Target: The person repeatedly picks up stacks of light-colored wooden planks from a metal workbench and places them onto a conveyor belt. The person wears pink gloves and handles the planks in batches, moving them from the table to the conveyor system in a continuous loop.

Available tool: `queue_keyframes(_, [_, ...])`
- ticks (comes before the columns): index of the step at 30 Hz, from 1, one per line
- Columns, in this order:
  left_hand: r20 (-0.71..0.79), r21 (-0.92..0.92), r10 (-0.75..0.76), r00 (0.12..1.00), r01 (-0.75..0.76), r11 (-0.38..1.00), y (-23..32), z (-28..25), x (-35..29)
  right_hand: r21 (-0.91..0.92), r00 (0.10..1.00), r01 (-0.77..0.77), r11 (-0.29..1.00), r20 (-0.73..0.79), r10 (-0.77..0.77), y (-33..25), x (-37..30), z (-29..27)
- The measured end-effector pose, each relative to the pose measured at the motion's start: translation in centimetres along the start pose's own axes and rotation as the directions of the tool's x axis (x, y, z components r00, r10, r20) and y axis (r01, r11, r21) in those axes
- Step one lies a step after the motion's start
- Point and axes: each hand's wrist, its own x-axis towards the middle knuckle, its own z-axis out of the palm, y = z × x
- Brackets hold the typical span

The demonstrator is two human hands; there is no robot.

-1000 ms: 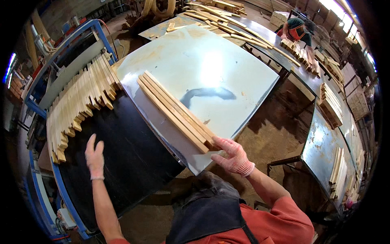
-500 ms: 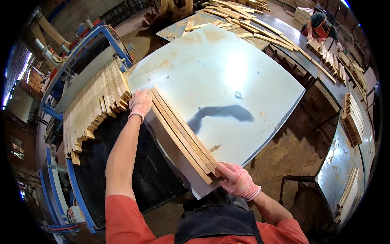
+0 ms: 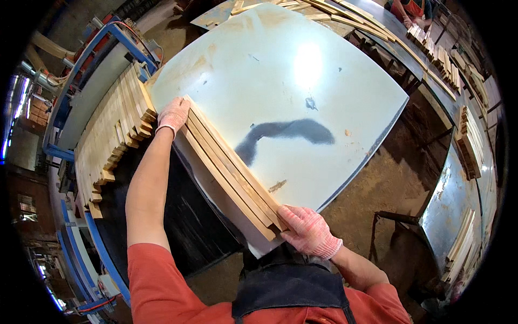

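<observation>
Several long pale wooden strips (image 3: 231,171) lie side by side along the left edge of a light metal-topped table (image 3: 280,81). My left hand (image 3: 174,114), in a pinkish knitted glove, closes around their far end. At the near end, my right hand (image 3: 308,231) in a matching glove grips the strips with thumb and fingers; some fingertips are hidden beneath or behind the wood. To the left of my left hand, a row of similar strips (image 3: 110,129) rests on a black belt (image 3: 178,216), with uneven ends toward me.
A blue-framed machine (image 3: 116,29) stands at the left, beyond the belt. Loose strips (image 3: 361,27) cover a far table. More stacked strips (image 3: 470,143) sit on metal tables (image 3: 445,200) at the right. A co-worker's hand (image 3: 408,22) is near other strips at the far right.
The view has shifted, so the table, strips and my hands appear higher and further left. Both hands keep their hold, and the strips stay about where they were on the table.
</observation>
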Motion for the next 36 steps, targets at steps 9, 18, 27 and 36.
queue_keyframes(9, [0.022, -0.118, 0.017, 1.000, -0.014, 0.993, -0.6, -0.4, 0.1, -0.162, 0.990, 0.076, 0.984, 0.130, -0.055, -1.0, 2.9, -1.4])
queue_keyframes(18, [-0.023, -0.251, -0.056, 0.998, 0.048, 0.967, -0.4, -1.3, -1.3, -0.123, 0.991, 0.133, 0.983, 0.043, -0.129, -0.8, 3.0, -0.1])
queue_keyframes(27, [-0.180, -0.578, 0.101, 0.978, -0.188, 0.794, 0.7, -8.2, -3.6, -0.307, 0.936, 0.266, 0.914, -0.143, -0.321, -0.9, 0.9, 0.4])
queue_keyframes(36, [-0.288, -0.904, -0.009, 0.958, -0.269, 0.332, -4.2, -16.0, -8.5, -0.205, 0.836, 0.335, 0.920, -0.386, -0.391, -6.8, -4.9, 1.5])
